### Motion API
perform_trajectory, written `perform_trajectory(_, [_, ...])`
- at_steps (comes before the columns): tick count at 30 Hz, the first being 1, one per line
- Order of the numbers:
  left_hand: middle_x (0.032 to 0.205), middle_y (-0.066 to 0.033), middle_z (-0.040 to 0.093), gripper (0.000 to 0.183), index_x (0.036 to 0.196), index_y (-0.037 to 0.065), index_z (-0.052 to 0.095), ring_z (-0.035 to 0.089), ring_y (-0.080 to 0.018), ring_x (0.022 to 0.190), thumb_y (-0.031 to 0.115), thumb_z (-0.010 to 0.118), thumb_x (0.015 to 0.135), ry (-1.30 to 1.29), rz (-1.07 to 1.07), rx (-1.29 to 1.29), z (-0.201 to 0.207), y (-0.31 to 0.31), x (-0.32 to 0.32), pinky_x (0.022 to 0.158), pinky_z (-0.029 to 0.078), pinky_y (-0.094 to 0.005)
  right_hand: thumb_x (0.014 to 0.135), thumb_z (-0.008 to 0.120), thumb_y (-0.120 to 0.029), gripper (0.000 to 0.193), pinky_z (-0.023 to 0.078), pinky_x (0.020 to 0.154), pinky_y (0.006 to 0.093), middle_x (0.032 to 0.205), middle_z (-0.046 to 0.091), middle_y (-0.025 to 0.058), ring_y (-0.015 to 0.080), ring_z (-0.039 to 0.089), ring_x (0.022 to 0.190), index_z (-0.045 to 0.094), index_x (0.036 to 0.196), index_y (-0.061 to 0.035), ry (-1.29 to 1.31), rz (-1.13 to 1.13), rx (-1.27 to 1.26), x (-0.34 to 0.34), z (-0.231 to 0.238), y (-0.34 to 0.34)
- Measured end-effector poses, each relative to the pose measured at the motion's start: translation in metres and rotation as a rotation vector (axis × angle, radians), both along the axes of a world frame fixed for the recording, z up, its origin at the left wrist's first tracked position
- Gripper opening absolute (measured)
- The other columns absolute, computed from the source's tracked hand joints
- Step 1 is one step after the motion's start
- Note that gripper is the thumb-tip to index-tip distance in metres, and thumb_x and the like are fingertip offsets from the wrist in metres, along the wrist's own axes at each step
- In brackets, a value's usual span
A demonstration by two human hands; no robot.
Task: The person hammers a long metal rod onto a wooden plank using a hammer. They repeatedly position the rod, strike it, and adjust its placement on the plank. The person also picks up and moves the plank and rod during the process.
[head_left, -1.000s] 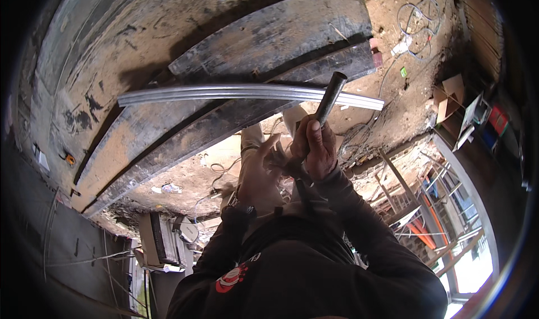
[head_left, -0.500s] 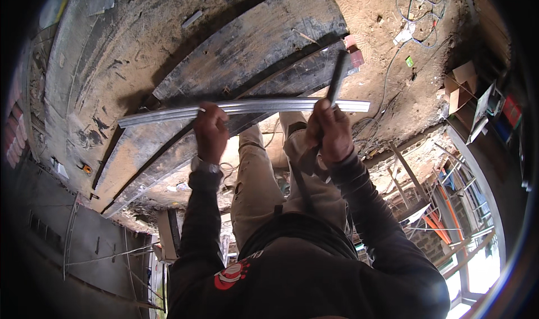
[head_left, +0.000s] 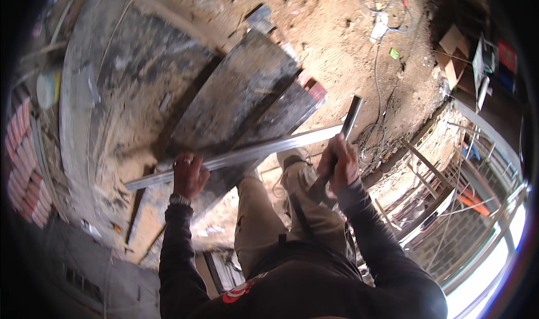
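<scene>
A long, thin silver metal profile (head_left: pixel 264 152) runs slantwise in front of my legs, its right end higher than its left. My left hand (head_left: pixel 190 177) is closed over the profile near its left end; a watch or bracelet shows at that wrist. In my right hand (head_left: pixel 341 163) is a dark metal bar (head_left: pixel 352 116), held upright and jutting above the fist beside the profile's right end. Below that fist a blurred greyish shape shows, and I cannot make out what it is. Whether the right fingers also touch the profile is unclear.
Dark, dusty boards (head_left: pixel 236 89) lie beneath the profile. Reddish blocks (head_left: pixel 314 89) sit at their right end. A cable (head_left: pixel 379 89) trails over the sandy ground at right, near cardboard (head_left: pixel 453 55). Stacked red tiles or bricks (head_left: pixel 28 167) stand far left; wooden poles lean at lower right.
My view has turned, so the boards sit at a steeper slant. The profile now tilts, left end lower. My left hand has moved left and down along with it; the right still grips the bar.
</scene>
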State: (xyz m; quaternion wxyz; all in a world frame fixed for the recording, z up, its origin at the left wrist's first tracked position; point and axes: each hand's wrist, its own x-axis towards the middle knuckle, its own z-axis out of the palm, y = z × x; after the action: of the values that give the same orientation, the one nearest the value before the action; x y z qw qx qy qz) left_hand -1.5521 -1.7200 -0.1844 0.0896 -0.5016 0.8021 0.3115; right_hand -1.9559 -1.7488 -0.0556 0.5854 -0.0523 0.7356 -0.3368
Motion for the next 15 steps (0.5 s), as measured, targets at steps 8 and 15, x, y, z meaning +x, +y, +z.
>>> perform_trajectory(8, [0.11, -0.0179, 0.049, 0.047, 0.115, 0.005, 0.051, 0.048, -0.0395, 0.108, 0.019, 0.072, 0.076, 0.025, -0.089, -0.156, 0.005, -0.103, -0.013, 0.087, 0.042, -0.0511, 0.101, 0.049, -0.043, 0.039, 0.038, 0.043, 0.0282, 0.059, 0.043, 0.0013, 0.0128, 0.043, 0.044, 0.049, 0.083, -0.0086, -0.113, -0.369, 0.004, 0.046, 0.014, 0.018])
perform_trajectory(15, [0.109, -0.0156, 0.052, 0.053, 0.124, 0.011, 0.052, 0.052, -0.0366, 0.103, 0.017, 0.075, 0.077, 0.131, -0.1, -0.258, -0.017, -0.142, -0.052, 0.078, 0.047, -0.0494, 0.102, 0.045, -0.044, 0.044, 0.042, 0.045, 0.0266, 0.058, 0.05, 0.0051, 0.0143, 0.051, 0.046, 0.051, 0.084, -0.0046, 0.106, 0.03, -0.17, 0.084, 0.002, -0.02])
